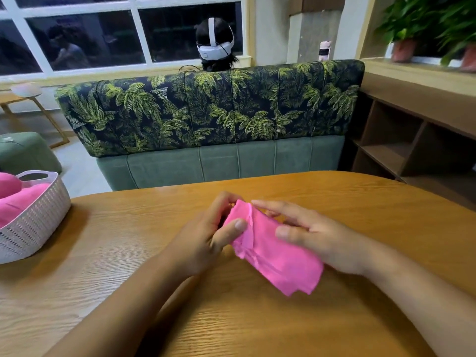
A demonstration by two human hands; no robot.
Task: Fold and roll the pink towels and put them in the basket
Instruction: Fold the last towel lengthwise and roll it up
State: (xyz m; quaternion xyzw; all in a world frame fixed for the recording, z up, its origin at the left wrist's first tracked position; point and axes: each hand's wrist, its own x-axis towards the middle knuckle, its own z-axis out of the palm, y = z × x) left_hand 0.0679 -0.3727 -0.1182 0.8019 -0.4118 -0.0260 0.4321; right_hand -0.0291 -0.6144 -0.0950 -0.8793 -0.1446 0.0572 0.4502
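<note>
Head view: your left hand pinches the pink towel at its rolled end, and your right hand grips it alongside. Basket with pink towels sits far left on the desk.

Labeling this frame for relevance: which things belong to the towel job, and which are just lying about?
Job:
- towel, held by left hand and right hand
- basket, other towels inside
- table, the work surface

Lying about:
- sofa
- shelf
- plants
- footstool
- bottle
</note>
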